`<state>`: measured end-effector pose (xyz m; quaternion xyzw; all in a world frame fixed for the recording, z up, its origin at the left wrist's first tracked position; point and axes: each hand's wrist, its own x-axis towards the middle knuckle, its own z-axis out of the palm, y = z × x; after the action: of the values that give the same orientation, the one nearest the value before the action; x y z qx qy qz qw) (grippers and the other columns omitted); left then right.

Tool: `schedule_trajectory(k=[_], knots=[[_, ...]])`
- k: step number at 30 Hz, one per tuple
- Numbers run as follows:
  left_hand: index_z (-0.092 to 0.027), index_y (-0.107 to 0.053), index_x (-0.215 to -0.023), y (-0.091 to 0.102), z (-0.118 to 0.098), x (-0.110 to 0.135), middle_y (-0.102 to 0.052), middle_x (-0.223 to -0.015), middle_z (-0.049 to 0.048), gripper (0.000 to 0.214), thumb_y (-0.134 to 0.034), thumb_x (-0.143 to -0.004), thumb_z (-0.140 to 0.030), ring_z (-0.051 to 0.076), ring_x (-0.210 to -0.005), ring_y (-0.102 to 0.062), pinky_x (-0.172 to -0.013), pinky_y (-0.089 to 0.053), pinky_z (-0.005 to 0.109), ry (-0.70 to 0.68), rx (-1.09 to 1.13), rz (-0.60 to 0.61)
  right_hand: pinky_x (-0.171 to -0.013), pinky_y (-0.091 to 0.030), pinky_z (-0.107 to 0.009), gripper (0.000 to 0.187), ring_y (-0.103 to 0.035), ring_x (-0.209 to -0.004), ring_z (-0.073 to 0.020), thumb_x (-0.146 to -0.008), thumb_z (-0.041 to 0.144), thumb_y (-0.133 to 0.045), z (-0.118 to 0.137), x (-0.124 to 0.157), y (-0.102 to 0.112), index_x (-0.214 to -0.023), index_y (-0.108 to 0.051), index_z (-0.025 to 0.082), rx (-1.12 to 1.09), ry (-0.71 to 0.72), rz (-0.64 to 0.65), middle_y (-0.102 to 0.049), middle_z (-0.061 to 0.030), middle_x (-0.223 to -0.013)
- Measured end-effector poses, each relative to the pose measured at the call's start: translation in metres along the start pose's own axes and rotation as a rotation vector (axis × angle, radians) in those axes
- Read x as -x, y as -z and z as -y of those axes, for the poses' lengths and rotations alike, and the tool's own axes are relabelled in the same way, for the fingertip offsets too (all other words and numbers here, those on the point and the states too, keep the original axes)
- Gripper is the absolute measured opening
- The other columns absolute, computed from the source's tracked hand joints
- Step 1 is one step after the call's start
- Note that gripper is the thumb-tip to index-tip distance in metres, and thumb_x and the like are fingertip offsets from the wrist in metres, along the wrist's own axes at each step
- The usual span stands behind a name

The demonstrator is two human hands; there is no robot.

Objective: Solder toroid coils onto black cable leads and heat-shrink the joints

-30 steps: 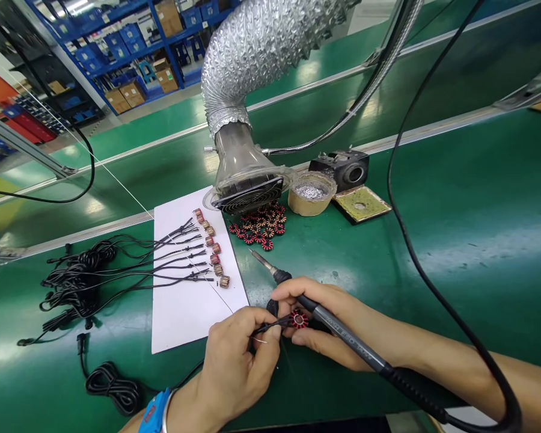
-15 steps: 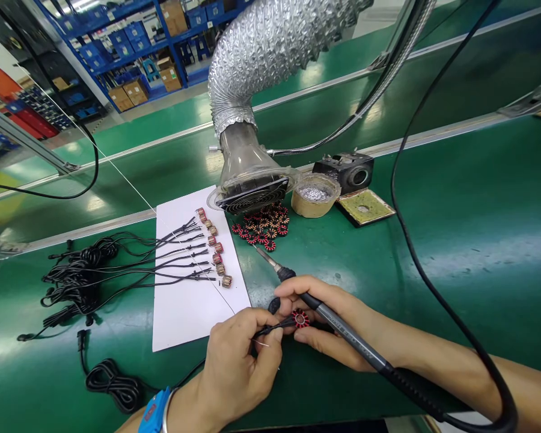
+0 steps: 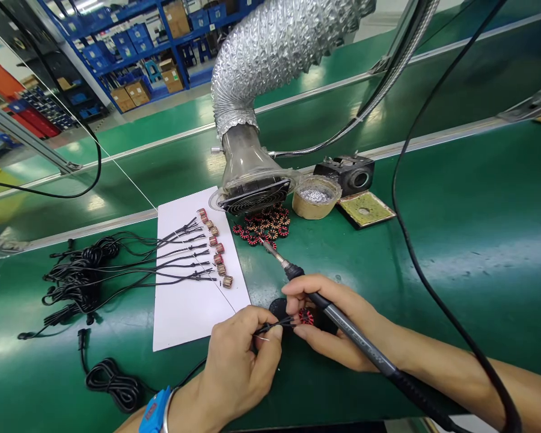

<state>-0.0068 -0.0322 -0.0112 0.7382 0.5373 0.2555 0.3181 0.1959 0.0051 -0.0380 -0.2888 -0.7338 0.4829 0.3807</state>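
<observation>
My left hand (image 3: 238, 355) is closed, pinching the end of a black cable (image 3: 286, 322) and a thin strand of solder wire (image 3: 228, 300). In my right hand (image 3: 338, 294) lies a soldering iron (image 3: 354, 334), its tip pointing up and left, away from the cable. The fingertips of that same hand are at a small red and black wound ring coil (image 3: 305, 316), which sits at the cable's wire ends. Whether the wires are joined to the coil cannot be made out. A dark round object (image 3: 278, 308) shows behind the fingers.
Several ring coils (image 3: 275, 225) lie under the fume extractor hood (image 3: 252, 186). Beside them stand a tub of metal shavings (image 3: 313, 195) and a yellow sponge tray (image 3: 367, 209). Black cables (image 3: 83, 270) and coils rest by white paper (image 3: 180, 319). The iron's cord (image 3: 410, 246) loops at right.
My right hand has shifted slightly right with the soldering iron. The ring coil has moved a little right and turned, away from my left fingers. My left hand has stayed nearly still.
</observation>
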Motion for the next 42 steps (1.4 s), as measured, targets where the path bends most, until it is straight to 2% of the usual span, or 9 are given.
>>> schedule_trajectory(k=[10, 17, 23, 25, 28, 31, 34, 37, 42], knots=[[-0.017, -0.062, -0.087, -0.001, 0.001, -0.001, -0.062, -0.067, 0.0003, 0.012, -0.051, -0.089, -0.02, 0.01, -0.054, -0.053, -0.053, -0.041, 0.02, -0.043, -0.002, 0.024, -0.069, -0.052, -0.018, 0.035, -0.063, -0.072, -0.0087, -0.082, 0.006, -0.059, 0.001, -0.001, -0.001, -0.111, -0.052, 0.025, 0.149, 0.143, -0.137, -0.065, 0.0009, -0.086], [-0.017, -0.063, -0.088, -0.001, 0.001, -0.001, -0.065, -0.071, 0.0013, 0.011, -0.053, -0.086, -0.017, 0.011, -0.057, -0.057, -0.056, -0.043, 0.021, -0.077, -0.021, 0.025, -0.06, -0.05, -0.022, 0.033, -0.061, -0.063, -0.0108, -0.081, 0.005, -0.061, 0.002, 0.002, 0.002, -0.106, -0.055, 0.026, 0.191, 0.207, -0.107, -0.066, -0.0001, -0.081], [-0.015, -0.065, -0.094, 0.001, 0.0, -0.003, -0.07, -0.078, 0.0046, 0.016, -0.051, -0.087, -0.02, 0.016, -0.067, -0.063, -0.065, -0.049, 0.026, -0.241, -0.141, -0.002, -0.067, -0.052, -0.027, 0.04, -0.065, -0.073, -0.0152, -0.081, 0.0, -0.057, -0.004, 0.004, 0.001, -0.11, -0.055, 0.027, 0.245, 0.302, -0.059, -0.067, -0.0015, -0.084], [-0.016, -0.066, -0.1, 0.015, -0.003, -0.002, -0.072, -0.087, 0.0063, 0.022, -0.046, -0.091, -0.021, 0.018, -0.077, -0.066, -0.074, -0.05, 0.029, -0.238, -0.243, -0.024, -0.067, -0.052, -0.028, 0.043, -0.066, -0.076, -0.0169, -0.08, -0.001, -0.056, -0.009, 0.005, 0.002, -0.112, -0.054, 0.028, 0.298, 0.339, -0.048, -0.067, -0.0022, -0.085], [-0.019, -0.067, -0.103, 0.059, -0.004, 0.016, -0.072, -0.09, 0.0068, 0.027, -0.041, -0.094, -0.023, 0.02, -0.08, -0.066, -0.079, -0.049, 0.031, -0.095, -0.394, 0.012, -0.064, -0.052, -0.029, 0.045, -0.067, -0.078, -0.0184, -0.08, -0.001, -0.054, -0.016, 0.006, 0.004, -0.115, -0.054, 0.027, 0.38, 0.384, -0.033, -0.068, -0.0028, -0.085], [-0.025, -0.07, -0.101, 0.114, 0.012, 0.06, -0.072, -0.086, 0.0043, 0.028, -0.045, -0.09, -0.023, 0.02, -0.078, -0.066, -0.077, -0.049, 0.029, 0.116, -0.443, 0.156, -0.062, -0.052, -0.028, 0.045, -0.068, -0.08, -0.0189, -0.08, -0.001, -0.054, -0.02, 0.004, 0.006, -0.116, -0.055, 0.027, 0.441, 0.427, -0.037, -0.069, -0.003, -0.087], [-0.029, -0.066, -0.118, 0.155, 0.045, 0.109, -0.072, -0.093, 0.0034, 0.044, -0.052, -0.078, -0.02, 0.023, -0.08, -0.065, -0.075, -0.048, 0.03, 0.393, -0.556, 0.108, -0.062, -0.053, -0.027, 0.044, -0.068, -0.082, -0.0193, -0.08, 0.001, -0.056, -0.023, 0.002, 0.006, -0.116, -0.056, 0.027, 0.481, 0.445, -0.057, -0.07, -0.0027, -0.088], [-0.032, -0.062, -0.124, 0.165, 0.08, 0.144, -0.071, -0.085, 0.0008, 0.053, -0.053, -0.074, -0.018, 0.023, -0.078, -0.066, -0.071, -0.047, 0.029, 0.534, -0.616, 0.064, -0.062, -0.054, -0.026, 0.037, -0.068, -0.082, -0.0196, -0.082, 0.006, -0.058, -0.028, 0.001, 0.006, -0.112, -0.058, 0.026, 0.534, 0.423, -0.09, -0.069, -0.003, -0.088], [-0.03, -0.065, -0.111, 0.16, 0.108, 0.169, -0.073, -0.093, 0.0, 0.028, -0.047, -0.09, -0.035, 0.02, -0.081, -0.069, -0.072, -0.046, 0.025, 0.496, -0.591, -0.09, -0.057, -0.053, -0.026, 0.028, -0.067, -0.075, -0.0198, -0.082, 0.015, -0.061, -0.028, -0.005, -0.003, -0.108, -0.061, 0.024, 0.697, 0.467, -0.125, -0.066, -0.0042, -0.083]])
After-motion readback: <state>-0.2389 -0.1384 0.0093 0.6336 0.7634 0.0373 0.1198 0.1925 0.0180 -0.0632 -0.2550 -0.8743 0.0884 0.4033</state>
